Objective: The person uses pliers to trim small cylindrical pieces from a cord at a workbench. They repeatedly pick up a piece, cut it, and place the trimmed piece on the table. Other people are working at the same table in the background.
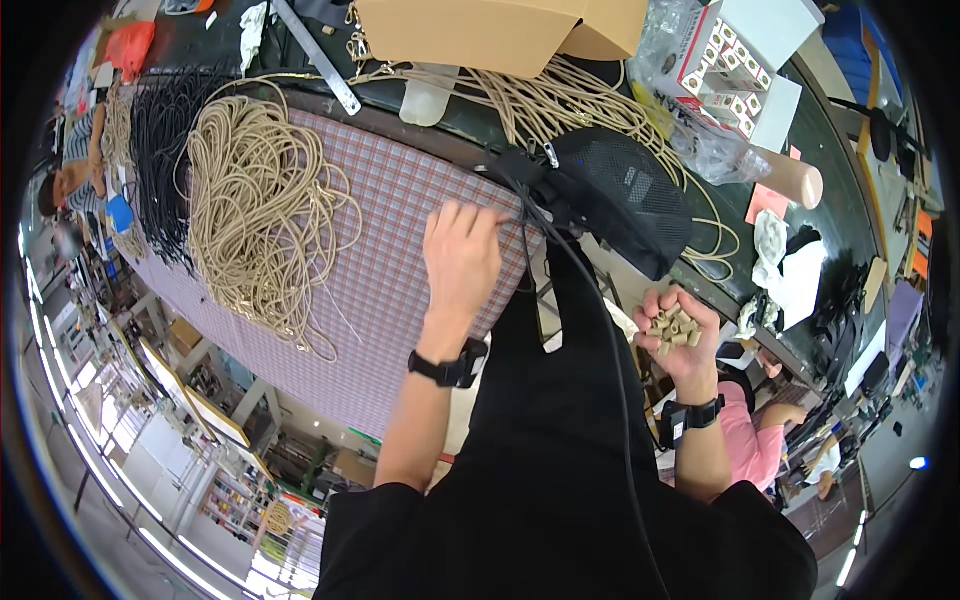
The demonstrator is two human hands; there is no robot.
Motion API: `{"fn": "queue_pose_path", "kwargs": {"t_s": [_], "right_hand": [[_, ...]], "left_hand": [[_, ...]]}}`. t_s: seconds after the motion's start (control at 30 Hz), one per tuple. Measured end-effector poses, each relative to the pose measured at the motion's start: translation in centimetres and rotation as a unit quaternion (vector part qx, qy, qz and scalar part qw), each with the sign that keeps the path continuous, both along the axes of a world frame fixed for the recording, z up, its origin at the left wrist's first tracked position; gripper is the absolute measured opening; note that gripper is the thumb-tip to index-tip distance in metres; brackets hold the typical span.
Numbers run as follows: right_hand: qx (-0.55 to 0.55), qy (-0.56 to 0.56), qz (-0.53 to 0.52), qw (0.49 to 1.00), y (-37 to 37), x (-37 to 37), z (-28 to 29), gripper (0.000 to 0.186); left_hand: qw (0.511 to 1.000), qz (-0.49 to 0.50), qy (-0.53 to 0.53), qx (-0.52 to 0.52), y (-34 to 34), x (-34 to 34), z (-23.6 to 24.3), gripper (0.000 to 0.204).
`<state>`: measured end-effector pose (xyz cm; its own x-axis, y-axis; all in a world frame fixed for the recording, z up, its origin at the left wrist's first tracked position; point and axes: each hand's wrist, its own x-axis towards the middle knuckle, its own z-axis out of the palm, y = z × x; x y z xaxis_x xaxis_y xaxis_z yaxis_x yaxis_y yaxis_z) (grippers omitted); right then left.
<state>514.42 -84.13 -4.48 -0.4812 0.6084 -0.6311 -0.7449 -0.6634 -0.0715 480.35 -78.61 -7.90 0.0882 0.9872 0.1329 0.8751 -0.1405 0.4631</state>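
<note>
My right hand (701,352) is cupped palm up in front of me on the right. Several short tan tube-like pieces (673,329) lie in its palm with the fingers curled around them. My left hand (462,250) is over the near right part of the checkered tablecloth (385,210), back upward. Its fingers are bent inward, and what is between the fingertips, if anything, is hidden. Just beyond those fingers a black cable (530,215) runs over the table corner. A large bundle of beige cords (255,200) lies on the cloth, left of my left hand.
Black cords (165,150) lie beyond the beige bundle. On the dark table (400,130) are a metal ruler (318,60), a cardboard box (470,35), more beige cords (520,95), a black mesh bag (625,190) and a carton of small boxes (725,80). A person in pink (755,435) is at right.
</note>
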Motion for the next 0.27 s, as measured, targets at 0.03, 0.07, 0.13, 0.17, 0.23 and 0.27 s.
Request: {"fn": "queue_pose_path", "kwargs": {"t_s": [0.03, 0.07, 0.13, 0.17, 0.23, 0.27], "right_hand": [[0.001, -0.002, 0.0, 1.0, 0.3, 0.3, -0.1, 0.03], [0.006, 0.01, -0.015, 1.0, 0.5, 0.7, 0.0, 0.03], [0.001, 0.018, -0.026, 0.999, 0.5, 1.6, -0.1, 0.03], [0.008, -0.005, 0.023, 1.0, 1.7, 1.3, 0.7, 0.031], [-0.001, 0.016, -0.004, 1.0, 0.7, 2.5, 0.1, 0.031], [0.004, 0.006, 0.033, 0.999, 1.5, 2.4, 0.2, 0.031]], "left_hand": [[1.0, -0.017, 0.011, -0.021, -1.8, 0.3, 0.8, 0.005], [0.997, -0.05, 0.028, -0.046, -3.3, 0.7, 2.0, 0.006], [0.975, -0.175, 0.029, -0.133, -8.7, 1.3, 3.9, 0.01], [0.972, -0.194, -0.022, -0.133, -14.0, 1.3, 3.7, 0.021], [0.904, -0.29, 0.003, -0.315, -19.8, 0.7, 6.0, 0.03], [0.914, -0.263, -0.018, -0.308, -21.3, 1.3, 5.4, 0.03]]}}
